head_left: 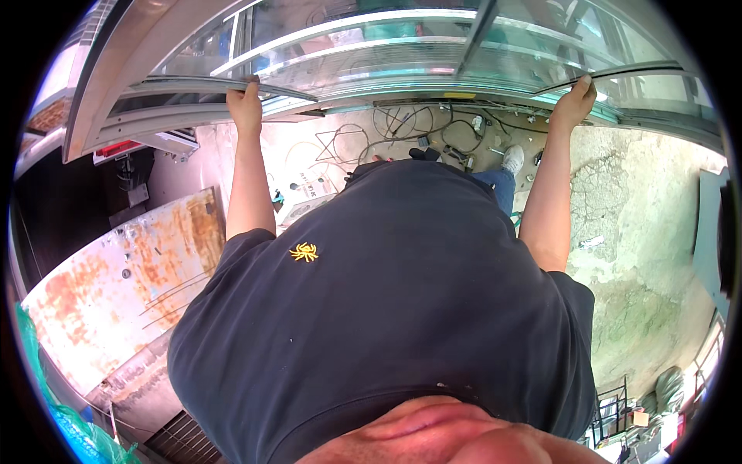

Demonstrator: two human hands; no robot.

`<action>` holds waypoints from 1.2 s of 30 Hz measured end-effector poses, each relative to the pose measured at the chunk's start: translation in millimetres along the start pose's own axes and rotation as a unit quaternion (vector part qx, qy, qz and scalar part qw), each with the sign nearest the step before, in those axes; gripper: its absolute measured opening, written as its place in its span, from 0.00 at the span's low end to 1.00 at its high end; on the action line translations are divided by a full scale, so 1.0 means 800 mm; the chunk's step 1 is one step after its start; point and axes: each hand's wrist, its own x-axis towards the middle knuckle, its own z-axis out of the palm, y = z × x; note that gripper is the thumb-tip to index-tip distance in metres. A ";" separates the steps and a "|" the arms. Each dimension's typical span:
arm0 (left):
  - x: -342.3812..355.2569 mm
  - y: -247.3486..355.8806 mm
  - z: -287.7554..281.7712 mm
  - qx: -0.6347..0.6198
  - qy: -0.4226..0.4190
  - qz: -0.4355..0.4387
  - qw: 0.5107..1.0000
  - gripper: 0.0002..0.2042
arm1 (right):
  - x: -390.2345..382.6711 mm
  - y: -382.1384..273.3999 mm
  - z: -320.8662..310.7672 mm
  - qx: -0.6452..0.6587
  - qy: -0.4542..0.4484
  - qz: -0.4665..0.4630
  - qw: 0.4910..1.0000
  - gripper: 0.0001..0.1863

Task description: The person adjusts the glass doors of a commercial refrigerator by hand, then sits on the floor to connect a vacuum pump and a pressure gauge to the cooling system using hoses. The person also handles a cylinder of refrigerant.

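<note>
Across the top of the head view runs a glazed metal window frame (363, 89) with sliding rails and glass panes. My left hand (244, 104) is raised at its left part, fingers closed on a narrow horizontal metal bar (185, 83). At the right, my right hand (573, 103) grips another narrow dark metal rail (630, 71) of the same frame. My arms reach up on either side of my dark shirt. The fingertips of both hands are partly hidden by the bars.
Below the frame, cables (371, 139), small tools (456, 155) and a white printed box (305, 193) lie on the concrete floor (618, 247) near my shoe. A rusty white metal sheet (116, 286) is at lower left, green netting (42, 363) at the far left, and assorted racks (610, 406) at lower right.
</note>
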 end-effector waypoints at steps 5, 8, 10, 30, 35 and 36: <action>0.012 -0.019 -0.045 -0.069 0.012 -0.020 0.997 0.10 | -0.045 -0.017 0.024 0.025 -0.029 -0.004 0.999 0.30; 0.019 -0.032 -0.055 -0.042 -0.023 -0.016 0.999 0.11 | -0.042 -0.019 0.015 -0.015 -0.042 0.005 0.999 0.31; 0.021 -0.026 -0.056 -0.050 -0.058 -0.010 0.997 0.12 | -0.027 -0.019 0.010 0.005 -0.057 0.048 0.997 0.31; -0.054 0.111 0.204 0.028 -0.293 0.098 0.951 0.10 | 0.217 0.057 -0.150 0.023 0.105 0.104 0.989 0.36; -0.069 0.119 0.243 0.036 -0.284 0.116 0.951 0.11 | 0.186 0.096 -0.177 0.044 0.076 0.219 0.972 0.35; -0.072 0.122 0.248 0.030 -0.283 0.118 0.951 0.11 | 0.170 0.094 -0.181 0.040 0.064 0.258 0.963 0.35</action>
